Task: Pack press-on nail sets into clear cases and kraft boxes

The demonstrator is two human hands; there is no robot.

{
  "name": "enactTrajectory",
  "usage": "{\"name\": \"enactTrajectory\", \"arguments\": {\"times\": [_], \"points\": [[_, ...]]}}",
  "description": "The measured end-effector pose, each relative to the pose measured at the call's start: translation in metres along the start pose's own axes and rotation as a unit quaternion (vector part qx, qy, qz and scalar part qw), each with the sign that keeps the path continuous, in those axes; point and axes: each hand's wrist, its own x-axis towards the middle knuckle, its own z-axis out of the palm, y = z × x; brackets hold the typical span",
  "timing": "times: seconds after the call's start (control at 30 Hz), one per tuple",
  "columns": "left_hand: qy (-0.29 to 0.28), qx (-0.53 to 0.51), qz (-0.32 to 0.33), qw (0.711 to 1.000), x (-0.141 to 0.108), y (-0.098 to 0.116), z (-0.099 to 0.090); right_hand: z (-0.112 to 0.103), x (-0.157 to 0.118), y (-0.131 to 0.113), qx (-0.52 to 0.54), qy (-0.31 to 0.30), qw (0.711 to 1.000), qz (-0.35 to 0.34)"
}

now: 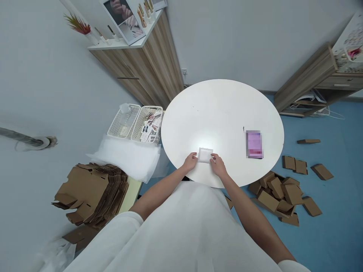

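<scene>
A small, flat, whitish square packet (pixel 205 155) lies near the front edge of the white oval table (pixel 221 109). It seems wrapped in thin white sheeting, and what is inside cannot be made out. At its left side is my left hand (pixel 190 162), thumb and forefinger a little apart and just short of the edge. My right hand (pixel 217 165) has its thumb and fingertips closed on the packet's right edge. Further right on the tabletop rests a purple, blurred-out rectangular item (pixel 254 144).
Left of the table stand two white baskets, one (pixel 147 124) holding printed cards. White sheets (pixel 127 156) and a stack of flattened cardboard boxes (pixel 87 192) lie nearer. Folded brown boxes (pixel 279 194) are piled on the blue floor at right. Wooden cabinets (pixel 141 68) line the wall.
</scene>
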Motion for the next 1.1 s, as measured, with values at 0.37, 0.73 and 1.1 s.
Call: {"name": "enactTrajectory", "arguments": {"times": [0.37, 0.73, 1.1], "points": [[-0.011, -0.042, 0.069, 0.997, 0.021, -0.010, -0.046, 0.045, 0.019, -0.049, 0.030, -0.028, 0.999, 0.026], [0.105, -0.085, 0.035, 0.990, 0.076, -0.037, -0.153, 0.139, 0.094, -0.153, 0.059, -0.048, 0.997, -0.005], [0.102, -0.082, 0.028, 0.991, 0.092, -0.018, -0.171, 0.161, 0.126, -0.181, 0.042, -0.037, 0.998, -0.016]]}}
